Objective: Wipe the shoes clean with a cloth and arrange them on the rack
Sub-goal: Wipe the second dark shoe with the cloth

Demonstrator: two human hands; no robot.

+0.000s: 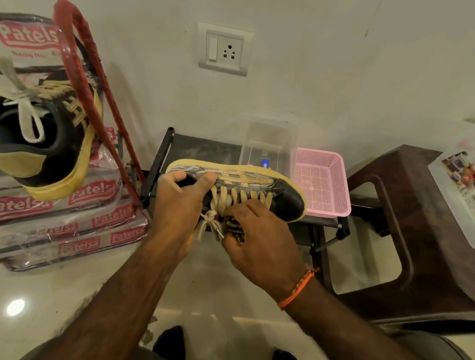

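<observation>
One sneaker (40,140) already racked; 2nd sneaker (247,184), right of rack (94,85), grasped by left hand (177,207), wiped w/ cloth (233,227) clenched in right hand (258,233).

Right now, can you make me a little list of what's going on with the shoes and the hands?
shoe being cleaned: black and yellow shoe, held up, tipped on its side, toe to the right
left hand: left hand grips the shoe at its heel end
right hand: right hand holds a crumpled cloth against the laces
other shoe: matching shoe sits on the red rack, upper left
behind the shoe: clear box and pink basket
</observation>
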